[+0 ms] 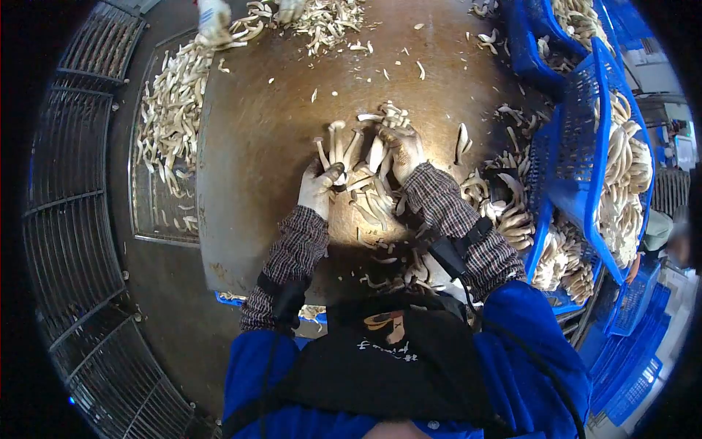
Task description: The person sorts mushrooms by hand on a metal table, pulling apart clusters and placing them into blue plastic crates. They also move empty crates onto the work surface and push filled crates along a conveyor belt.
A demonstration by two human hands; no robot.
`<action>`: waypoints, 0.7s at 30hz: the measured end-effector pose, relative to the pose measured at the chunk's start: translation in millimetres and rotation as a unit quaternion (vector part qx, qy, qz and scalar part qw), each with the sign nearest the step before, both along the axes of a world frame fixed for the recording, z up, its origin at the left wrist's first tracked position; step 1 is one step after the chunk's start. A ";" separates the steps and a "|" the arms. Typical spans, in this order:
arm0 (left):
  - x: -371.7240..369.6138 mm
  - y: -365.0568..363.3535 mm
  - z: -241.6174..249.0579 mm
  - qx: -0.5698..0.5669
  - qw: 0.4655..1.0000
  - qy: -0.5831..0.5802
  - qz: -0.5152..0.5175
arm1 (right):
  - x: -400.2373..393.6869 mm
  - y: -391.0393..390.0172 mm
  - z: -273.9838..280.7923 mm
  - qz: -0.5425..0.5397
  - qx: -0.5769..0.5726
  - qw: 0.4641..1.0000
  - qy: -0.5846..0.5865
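Observation:
Both my hands wear pale, soiled gloves. My left hand is closed round the base of a small cluster of long-stemmed mushrooms, whose ends point away from me. To the right of it, my right hand is closed on another bunch of mushrooms; its fingertips are partly hidden. Between and just below the hands lies a loose pile of mushroom pieces on the brown metal table.
A tray of sliced mushrooms stands along the left edge. Blue baskets filled with mushrooms line the right side. A co-worker's gloved hands are at the top. Metal racks stand at far left.

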State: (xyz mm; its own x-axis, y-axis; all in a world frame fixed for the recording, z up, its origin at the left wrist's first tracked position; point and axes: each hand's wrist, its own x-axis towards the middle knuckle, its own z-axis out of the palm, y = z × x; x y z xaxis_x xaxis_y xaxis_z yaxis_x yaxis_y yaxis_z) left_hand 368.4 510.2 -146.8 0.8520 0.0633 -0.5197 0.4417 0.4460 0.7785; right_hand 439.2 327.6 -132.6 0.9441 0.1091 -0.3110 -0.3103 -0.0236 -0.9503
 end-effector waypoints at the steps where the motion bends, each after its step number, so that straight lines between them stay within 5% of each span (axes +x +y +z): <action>1: -0.5 3.1 -11.6 -0.002 1.000 0.005 -0.014 | 4.5 5.7 -3.9 -0.017 0.125 0.991 0.039; 2: 0.7 0.9 -6.2 -0.002 1.000 0.005 -0.014 | 7.5 10.0 -7.2 -0.034 0.247 0.965 0.077; 4: 3.4 -5.2 5.4 -0.052 0.998 -0.022 0.021 | 7.1 11.4 -11.2 0.031 -0.186 0.977 -0.103; 6: 6.2 -1.1 -6.8 -0.041 0.998 -0.044 0.018 | 10.5 -0.3 5.3 -0.004 -0.292 0.952 -0.091; 7: 9.6 7.8 -22.2 0.001 0.998 -0.053 -0.025 | 14.4 -6.0 -12.3 -0.088 -0.446 0.865 -0.211; 8: 12.4 13.3 -30.4 0.045 0.995 -0.060 -0.067 | 19.7 -10.7 -29.1 -0.125 -0.514 0.822 -0.208; 14: 19.2 13.1 -11.4 0.220 0.965 -0.106 -0.099 | 27.2 -40.3 -37.5 -0.022 -0.375 0.926 0.025; 17: 23.6 15.5 -18.5 0.303 0.940 -0.039 -0.155 | 2.7 -47.5 -44.7 -0.126 -0.029 0.989 0.078; 18: 21.3 2.2 -12.3 0.264 0.947 -0.144 -0.110 | -11.6 -45.5 -16.9 -0.129 -0.133 0.978 0.095; 21: 12.8 -12.7 -10.8 0.124 0.985 -0.049 -0.105 | -39.2 -50.5 31.1 -0.132 -0.128 0.975 0.128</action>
